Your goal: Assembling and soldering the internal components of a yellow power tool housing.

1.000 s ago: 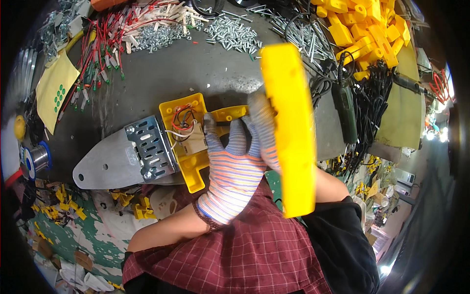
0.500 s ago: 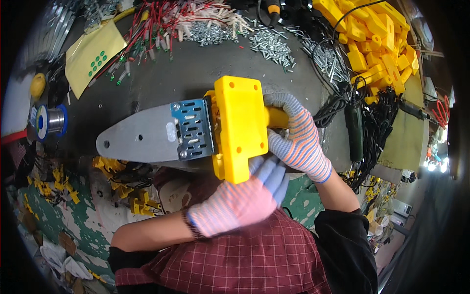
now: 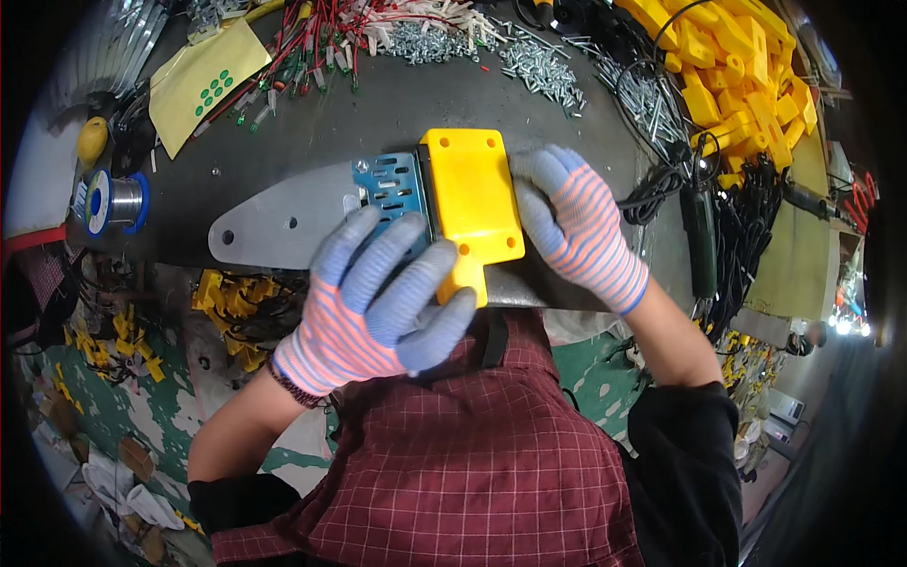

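A yellow plastic housing (image 3: 472,189) with round corner holes lies face up at the bench's near edge. From its left side extends a slotted blue-tinted metal bracket (image 3: 389,180), joined to a flat grey tapered plate (image 3: 274,222) with two holes. My left hand (image 3: 368,307), in a striped grip glove, is spread over the near side of the bracket and the housing's lower tab; its fingers are apart. At the housing's right edge, my gloved right hand (image 3: 586,222) has its fingers curled against it. The handle seen there earlier is hidden behind these fingers.
Screws (image 3: 543,80) and red-wired parts (image 3: 326,47) lie along the far side. Yellow shells (image 3: 732,80) pile up at far right, beside black cables (image 3: 746,217). A solder spool (image 3: 118,203) and a yellow card (image 3: 210,87) are at left. More yellow parts (image 3: 236,312) sit below the bench.
The housing and plate have shifted slightly away from me. My left hand has come out from under the housing, moved left and spread over the bracket. My right hand's fingers have shifted along the edge.
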Demonstrator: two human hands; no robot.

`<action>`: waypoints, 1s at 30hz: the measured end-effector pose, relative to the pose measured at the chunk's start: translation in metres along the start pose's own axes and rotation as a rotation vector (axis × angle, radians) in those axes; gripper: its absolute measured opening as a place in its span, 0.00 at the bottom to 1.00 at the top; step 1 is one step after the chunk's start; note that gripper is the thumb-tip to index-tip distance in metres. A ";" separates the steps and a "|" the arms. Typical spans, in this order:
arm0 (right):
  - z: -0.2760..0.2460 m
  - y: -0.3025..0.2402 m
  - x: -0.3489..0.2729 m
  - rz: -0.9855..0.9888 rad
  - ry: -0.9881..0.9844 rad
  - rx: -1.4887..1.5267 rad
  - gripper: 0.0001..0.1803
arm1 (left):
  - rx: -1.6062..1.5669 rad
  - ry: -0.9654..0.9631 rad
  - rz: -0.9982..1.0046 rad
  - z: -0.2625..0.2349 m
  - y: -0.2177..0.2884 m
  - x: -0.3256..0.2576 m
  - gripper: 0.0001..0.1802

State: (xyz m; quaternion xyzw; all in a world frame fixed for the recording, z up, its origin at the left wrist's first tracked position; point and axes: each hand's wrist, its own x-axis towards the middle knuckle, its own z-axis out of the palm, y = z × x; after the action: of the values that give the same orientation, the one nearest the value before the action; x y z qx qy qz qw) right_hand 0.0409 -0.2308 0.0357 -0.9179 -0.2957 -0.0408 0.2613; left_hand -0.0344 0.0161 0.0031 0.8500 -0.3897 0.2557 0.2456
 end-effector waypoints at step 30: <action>-0.015 0.033 0.035 -0.191 -0.629 -0.652 0.30 | 0.079 0.046 0.104 0.024 -0.005 0.000 0.27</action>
State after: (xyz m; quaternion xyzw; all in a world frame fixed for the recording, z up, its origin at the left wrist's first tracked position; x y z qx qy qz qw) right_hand 0.0896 -0.2421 0.0414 -0.8885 -0.4158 0.1251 -0.1483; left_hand -0.0246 0.0039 -0.0160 0.8315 -0.4172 0.3027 0.2073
